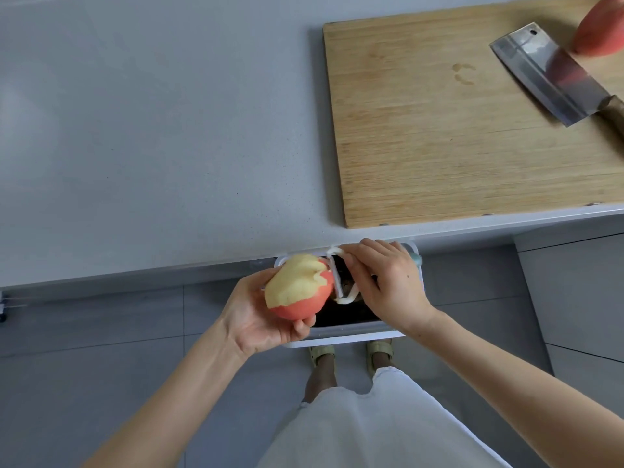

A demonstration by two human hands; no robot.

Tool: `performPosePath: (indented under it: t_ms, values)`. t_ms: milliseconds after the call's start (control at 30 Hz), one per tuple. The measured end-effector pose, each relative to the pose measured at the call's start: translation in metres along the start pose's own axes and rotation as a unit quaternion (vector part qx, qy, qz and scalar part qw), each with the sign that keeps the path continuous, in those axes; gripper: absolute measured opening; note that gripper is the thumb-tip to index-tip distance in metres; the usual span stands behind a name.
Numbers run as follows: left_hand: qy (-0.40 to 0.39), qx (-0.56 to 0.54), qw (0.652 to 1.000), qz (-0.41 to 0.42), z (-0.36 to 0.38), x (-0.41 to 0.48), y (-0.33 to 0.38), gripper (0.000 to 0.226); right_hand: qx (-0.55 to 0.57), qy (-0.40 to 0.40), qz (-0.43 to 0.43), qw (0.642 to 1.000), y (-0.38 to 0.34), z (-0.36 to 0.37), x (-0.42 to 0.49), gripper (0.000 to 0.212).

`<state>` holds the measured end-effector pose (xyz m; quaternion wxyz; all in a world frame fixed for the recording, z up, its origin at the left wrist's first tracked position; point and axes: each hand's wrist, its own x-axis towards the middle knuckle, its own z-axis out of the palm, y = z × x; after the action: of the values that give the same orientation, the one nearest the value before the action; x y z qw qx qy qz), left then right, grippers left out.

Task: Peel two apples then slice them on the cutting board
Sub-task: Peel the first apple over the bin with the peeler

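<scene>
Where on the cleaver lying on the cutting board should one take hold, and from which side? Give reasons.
Probably the brown handle, approached from the right. The cleaver lies flat on the cutting board, blade pointing far-left, handle running off the view's right edge; that avoids touching the steel.

Two apples: half-peeled apple (297,292), unpeeled apple (602,28). One cutting board (439,136), one cleaver (540,72), one peeler (338,276), one bin (344,340), one desk (152,130).
</scene>
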<state>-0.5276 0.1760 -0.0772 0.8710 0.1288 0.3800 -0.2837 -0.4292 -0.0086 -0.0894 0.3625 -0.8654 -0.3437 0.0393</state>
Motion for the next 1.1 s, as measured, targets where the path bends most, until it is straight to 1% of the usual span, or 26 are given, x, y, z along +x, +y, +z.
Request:
performPosePath:
  t_ms: [67, 100, 133, 200, 300, 367, 433, 533, 600, 633, 667, 700, 767, 800, 867, 933, 1000, 1100]
  values:
    - [-0.06, -0.005, 0.998, -0.001, -0.001, -0.006, 0.003, 0.036, -0.025, -0.002, 0.028, 0.999, 0.017, 0.0, -0.008, 0.033]
    - [-0.064, 0.006, 0.998, 0.005, 0.001, -0.008, 0.005, 0.035, -0.032, -0.008, 0.037, 0.999, 0.022, 0.001, -0.01, 0.033]
    - [-0.058, 0.014, 0.998, 0.009, 0.003, -0.008, 0.006, 0.034, -0.039, -0.019, 0.042, 0.998, 0.024, 0.002, -0.011, 0.033]
    - [-0.029, 0.016, 0.999, 0.027, 0.003, -0.007, 0.005, 0.043, -0.053, -0.036, 0.045, 0.997, 0.023, 0.003, -0.01, 0.033]
    - [0.016, 0.012, 0.998, 0.052, 0.006, -0.005, 0.002, 0.057, -0.05, -0.03, 0.05, 0.997, 0.015, -0.003, -0.003, 0.036]
    - [0.02, 0.005, 0.998, 0.065, 0.007, -0.004, 0.001, 0.059, 0.009, -0.027, 0.079, 0.996, 0.007, -0.011, 0.001, 0.033]
    - [0.009, 0.014, 0.997, 0.074, 0.011, -0.003, 0.001, 0.06, 0.093, -0.06, 0.104, 0.988, -0.004, -0.017, 0.005, 0.025]
    - [0.004, 0.021, 0.998, 0.065, 0.015, 0.0, 0.002, 0.06, 0.186, -0.104, 0.128, 0.969, -0.02, -0.017, 0.011, 0.029]
    - [0.009, 0.018, 0.998, 0.063, 0.018, 0.002, 0.004, 0.061, 0.223, -0.101, 0.147, 0.958, -0.025, -0.015, 0.012, 0.03]
    - [0.013, 0.014, 0.998, 0.063, 0.019, 0.002, 0.005, 0.062, 0.213, -0.082, 0.132, 0.965, -0.026, -0.015, 0.011, 0.029]
    - [0.019, 0.009, 0.998, 0.062, 0.02, 0.002, 0.006, 0.065, 0.178, -0.055, 0.099, 0.978, -0.026, -0.014, 0.01, 0.028]
    - [0.028, 0.003, 0.998, 0.059, 0.02, 0.003, 0.006, 0.067, 0.13, -0.028, 0.06, 0.989, -0.025, -0.013, 0.009, 0.028]
    - [0.059, -0.014, 0.997, 0.043, 0.022, 0.004, 0.005, 0.069, 0.036, 0.012, -0.001, 0.999, -0.022, -0.012, 0.009, 0.028]
    - [0.075, -0.019, 0.996, 0.036, 0.024, 0.004, 0.004, 0.064, 0.0, 0.024, -0.023, 0.999, -0.02, -0.012, 0.01, 0.026]
    - [0.097, -0.022, 0.995, 0.029, 0.027, 0.004, 0.002, 0.047, -0.048, 0.042, -0.056, 0.996, -0.018, -0.012, 0.013, 0.023]
    - [0.096, -0.016, 0.994, 0.039, 0.03, 0.005, 0.001, 0.038, -0.078, 0.051, -0.085, 0.992, -0.019, -0.013, 0.017, 0.02]
    - [0.092, -0.009, 0.994, 0.061, 0.034, 0.005, 0.0, 0.035, -0.094, 0.051, -0.104, 0.989, -0.022, -0.014, 0.021, 0.021]
    - [0.095, -0.008, 0.993, 0.066, 0.037, 0.006, 0.0, 0.033, -0.092, 0.041, -0.106, 0.989, -0.024, -0.016, 0.025, 0.023]
